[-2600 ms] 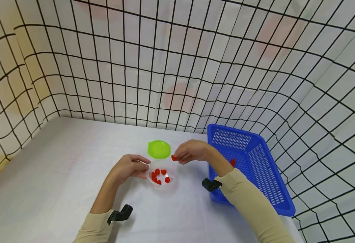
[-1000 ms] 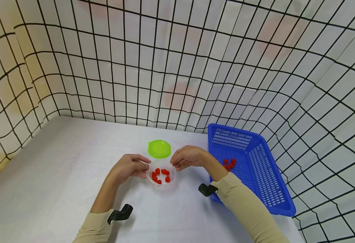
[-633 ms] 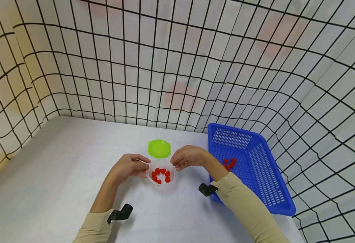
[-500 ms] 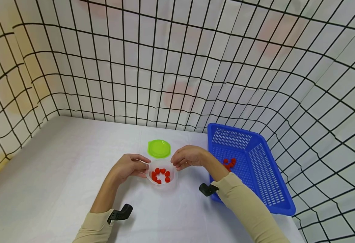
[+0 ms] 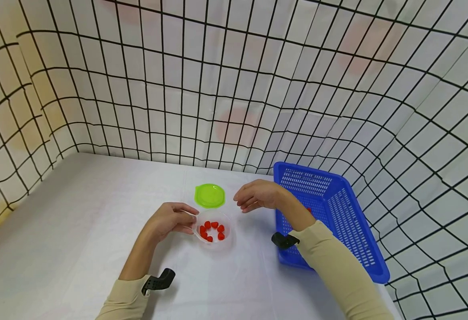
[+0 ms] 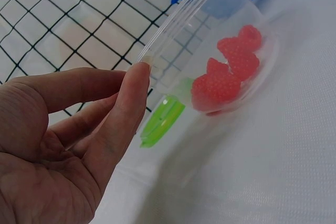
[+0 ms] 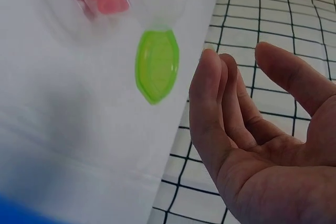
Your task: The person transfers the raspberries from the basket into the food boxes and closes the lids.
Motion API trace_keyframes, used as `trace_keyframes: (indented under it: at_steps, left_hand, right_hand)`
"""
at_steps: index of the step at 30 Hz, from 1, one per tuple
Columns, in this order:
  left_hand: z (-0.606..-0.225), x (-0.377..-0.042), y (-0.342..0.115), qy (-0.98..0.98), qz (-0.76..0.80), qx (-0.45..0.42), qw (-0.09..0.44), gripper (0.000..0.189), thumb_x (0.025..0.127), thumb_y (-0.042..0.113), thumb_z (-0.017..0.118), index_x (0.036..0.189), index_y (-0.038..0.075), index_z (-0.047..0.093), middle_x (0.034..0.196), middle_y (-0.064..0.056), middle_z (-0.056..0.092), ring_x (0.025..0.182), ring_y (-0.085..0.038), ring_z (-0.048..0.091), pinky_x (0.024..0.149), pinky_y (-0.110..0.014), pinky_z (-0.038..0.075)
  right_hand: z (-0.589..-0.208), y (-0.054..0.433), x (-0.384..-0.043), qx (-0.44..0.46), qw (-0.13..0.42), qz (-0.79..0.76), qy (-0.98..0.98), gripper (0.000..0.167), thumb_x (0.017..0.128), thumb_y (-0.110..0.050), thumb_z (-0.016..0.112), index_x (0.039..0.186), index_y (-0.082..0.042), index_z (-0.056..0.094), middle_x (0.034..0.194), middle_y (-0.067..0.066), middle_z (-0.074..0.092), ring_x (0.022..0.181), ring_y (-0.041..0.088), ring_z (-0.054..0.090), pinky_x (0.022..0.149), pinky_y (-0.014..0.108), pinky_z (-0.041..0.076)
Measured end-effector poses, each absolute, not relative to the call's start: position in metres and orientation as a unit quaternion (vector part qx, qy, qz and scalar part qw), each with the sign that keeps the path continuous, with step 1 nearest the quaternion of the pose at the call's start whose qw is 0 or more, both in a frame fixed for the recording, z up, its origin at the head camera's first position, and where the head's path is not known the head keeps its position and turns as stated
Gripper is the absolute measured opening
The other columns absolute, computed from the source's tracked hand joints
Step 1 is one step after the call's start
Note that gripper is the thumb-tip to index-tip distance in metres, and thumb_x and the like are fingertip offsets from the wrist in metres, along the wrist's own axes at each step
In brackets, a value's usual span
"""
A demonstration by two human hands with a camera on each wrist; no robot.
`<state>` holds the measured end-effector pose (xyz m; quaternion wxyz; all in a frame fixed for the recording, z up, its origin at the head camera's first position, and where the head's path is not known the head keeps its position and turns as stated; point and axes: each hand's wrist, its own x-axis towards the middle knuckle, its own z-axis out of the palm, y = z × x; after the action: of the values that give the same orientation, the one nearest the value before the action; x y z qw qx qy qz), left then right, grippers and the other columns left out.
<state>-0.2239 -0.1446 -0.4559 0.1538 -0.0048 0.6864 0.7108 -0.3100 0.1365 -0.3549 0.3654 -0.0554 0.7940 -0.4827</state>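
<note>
A clear round plastic container (image 5: 225, 240) stands on the white table, with several red raspberries (image 6: 220, 82) arranged in a ring on its bottom. My left hand (image 5: 173, 222) pinches its left rim between thumb and fingers, as the left wrist view shows close up. Off to the right and a little above the table, my right hand (image 5: 260, 195) has loosely bent fingers, and the right wrist view shows a gap between thumb and fingers with nothing in it. Just behind the container lies a green lid (image 5: 210, 196).
A blue slotted basket (image 5: 348, 222) stands on the right of the table, partly under my right forearm. A few raspberries (image 5: 308, 210) in it show past the arm. Black wire mesh (image 5: 170, 93) over white cloth rises behind and at both sides.
My right hand brought a raspberry to the container and let it go inside, joining the ring. It has since left the rim, moving right and back. My left hand kept its place.
</note>
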Motion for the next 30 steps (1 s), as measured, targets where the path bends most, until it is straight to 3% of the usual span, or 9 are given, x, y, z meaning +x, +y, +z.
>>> trace_keyframes:
  at_steps: [4,14,20,30]
  left_hand:
    - [-0.455,-0.224,-0.145,0.685,0.712,0.001,0.153,0.031,0.094,0.006,0.064,0.120,-0.012,0.065,0.089,-0.011,0.072,0.078,-0.018,0.070,0.070,-0.032,0.065]
    - [-0.453,-0.223,-0.146,0.688,0.709,0.002,0.152,0.033,0.095,0.007,0.064,0.121,-0.012,0.064,0.089,-0.011,0.072,0.076,-0.017,0.071,0.070,-0.032,0.065]
    - [-0.455,-0.224,-0.146,0.691,0.707,-0.001,0.154,0.032,0.095,0.007,0.064,0.120,-0.011,0.065,0.089,-0.012,0.072,0.074,-0.018,0.071,0.071,-0.031,0.065]
    - [-0.455,-0.224,-0.144,0.691,0.707,-0.001,0.154,0.031,0.095,0.007,0.064,0.120,-0.011,0.065,0.090,-0.012,0.073,0.076,-0.018,0.071,0.071,-0.032,0.065]
  right_hand:
    - [-0.346,0.150,-0.312,-0.054,0.343,-0.492,0.799,0.028,0.096,-0.014,0.067,0.117,0.005,0.068,0.099,0.013,0.068,0.085,0.023,0.070,0.087,0.037,0.063]
    - [-0.338,0.194,-0.318,-0.022,0.292,-0.507,0.811,0.031,0.098,-0.016,0.065,0.120,0.005,0.065,0.108,0.014,0.066,0.091,0.023,0.068,0.087,0.033,0.062]
    - [-0.340,0.225,-0.321,-0.011,0.281,-0.509,0.814,0.034,0.099,-0.016,0.064,0.123,0.008,0.062,0.110,0.013,0.066,0.096,0.024,0.066,0.092,0.036,0.060]
    - [-0.353,0.270,-0.318,0.028,0.245,-0.511,0.823,0.031,0.099,-0.014,0.065,0.122,0.008,0.064,0.114,0.016,0.068,0.091,0.020,0.069,0.098,0.041,0.059]
